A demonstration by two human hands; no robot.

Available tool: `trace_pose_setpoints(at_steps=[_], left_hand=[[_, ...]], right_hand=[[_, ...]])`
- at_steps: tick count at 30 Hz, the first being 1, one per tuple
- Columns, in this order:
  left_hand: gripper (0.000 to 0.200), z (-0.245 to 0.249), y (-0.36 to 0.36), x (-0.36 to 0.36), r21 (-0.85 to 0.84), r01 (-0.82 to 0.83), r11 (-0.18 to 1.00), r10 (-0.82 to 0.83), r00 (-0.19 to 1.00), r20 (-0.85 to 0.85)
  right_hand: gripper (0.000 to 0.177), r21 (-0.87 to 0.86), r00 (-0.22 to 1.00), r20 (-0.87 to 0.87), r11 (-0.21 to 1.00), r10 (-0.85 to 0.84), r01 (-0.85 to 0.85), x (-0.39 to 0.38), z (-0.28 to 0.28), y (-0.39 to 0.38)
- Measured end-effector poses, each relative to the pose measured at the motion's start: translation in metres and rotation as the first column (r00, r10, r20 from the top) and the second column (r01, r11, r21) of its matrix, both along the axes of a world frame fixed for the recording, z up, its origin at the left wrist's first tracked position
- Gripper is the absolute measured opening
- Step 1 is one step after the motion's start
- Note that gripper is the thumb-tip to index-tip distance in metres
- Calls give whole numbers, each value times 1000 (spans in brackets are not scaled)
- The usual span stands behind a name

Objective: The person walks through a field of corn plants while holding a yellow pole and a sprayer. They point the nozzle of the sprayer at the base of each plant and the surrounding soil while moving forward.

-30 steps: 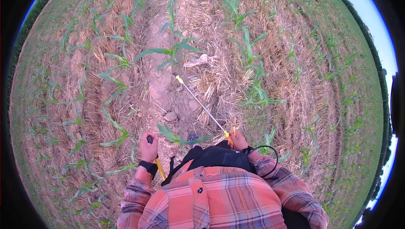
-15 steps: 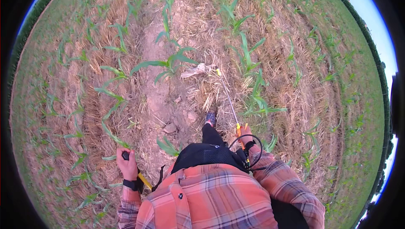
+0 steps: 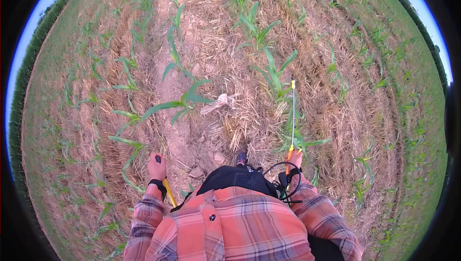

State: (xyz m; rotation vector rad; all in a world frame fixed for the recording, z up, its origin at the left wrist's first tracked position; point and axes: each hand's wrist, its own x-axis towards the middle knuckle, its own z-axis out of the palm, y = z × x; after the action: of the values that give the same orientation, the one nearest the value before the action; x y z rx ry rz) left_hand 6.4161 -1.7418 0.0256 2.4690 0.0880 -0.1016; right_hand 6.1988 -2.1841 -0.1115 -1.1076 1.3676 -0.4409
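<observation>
My right hand (image 3: 296, 158) is closed around the orange and yellow grip of a spray wand (image 3: 293, 117). The wand's thin metal tube points forward, its yellow nozzle beside a young corn plant (image 3: 274, 74) on the right. A black hose (image 3: 274, 166) loops from the grip back by my wrist. At the left, my left hand (image 3: 156, 168) is wrapped round the black end of a yellow pump lever (image 3: 169, 193), which runs back toward my side. Another corn plant (image 3: 185, 101) stands ahead of me to the left.
Rows of corn seedlings run forward through straw-covered soil (image 3: 230, 68). A pale crumpled scrap (image 3: 219, 103) lies between two rows. My shoe (image 3: 242, 157) shows past a black bag (image 3: 237, 178) at my front. Trees line the field's edges.
The wand has swung right, its nozzle moving from the pale scrap to the right-hand row. My left hand has shifted forward and inward with the lever. The ground view has shifted.
</observation>
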Motion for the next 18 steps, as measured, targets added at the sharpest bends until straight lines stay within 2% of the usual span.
trace_pose_setpoints(at_steps=[2, 4, 5, 6, 8, 9, 11, 13, 14, 16, 17, 18], left_hand=[[14, 9, -26, 19, 4, 79, 997, -79, 991, 106], [15, 24, -50, 35, 41, 95, 995, -100, 987, 125], [16, 32, -59, 42, -20, 116, 993, -112, 983, 148], [16, 46, -67, 48, -79, 137, 987, -122, 978, 170], [15, 89, -71, 47, -233, 96, 968, -76, 993, 91], [14, 115, -68, 41, -337, 53, 940, -37, 998, 54], [14, 181, -65, 22, -407, 50, 912, -2, 993, 117], [19, 226, -66, 8, -455, 141, 880, 3, 954, 300], [19, 230, -64, 9, -456, 132, 880, 10, 955, 297], [22, 235, -72, 22, -433, 226, 872, -52, 925, 376], [19, 225, -83, 35, -484, 129, 865, 31, 951, 309], [17, 209, -87, 57, -453, 76, 888, 30, 974, 223]], right_hand=[[20, 36, 1000, 13, 999, -14, 13, 16, -2, -9], [20, -28, 989, -144, 999, 22, -26, 35, -6, -13], [20, -54, 978, -187, 993, 96, -108, 41, -7, -14], [17, -12, 993, -63, 994, 104, -105, 46, -32, -18], [17, 30, 950, -142, 960, 278, -277, 62, -22, -15], [17, 29, 940, -86, 944, 329, -328, 72, -13, -10], [18, 10, 873, -96, 878, 477, -479, 93, -3, -1], [18, 13, 812, -26, 812, 583, -583, 116, 12, 6], [17, 2, 766, -91, 769, 637, -639, 127, 16, 11], [18, -49, 678, -83, 677, 730, -735, 147, 7, 18], [18, -43, 675, -89, 674, 733, -737, 154, 2, 19], [19, -22, 617, -105, 619, 780, -785, 166, 5, 21]])
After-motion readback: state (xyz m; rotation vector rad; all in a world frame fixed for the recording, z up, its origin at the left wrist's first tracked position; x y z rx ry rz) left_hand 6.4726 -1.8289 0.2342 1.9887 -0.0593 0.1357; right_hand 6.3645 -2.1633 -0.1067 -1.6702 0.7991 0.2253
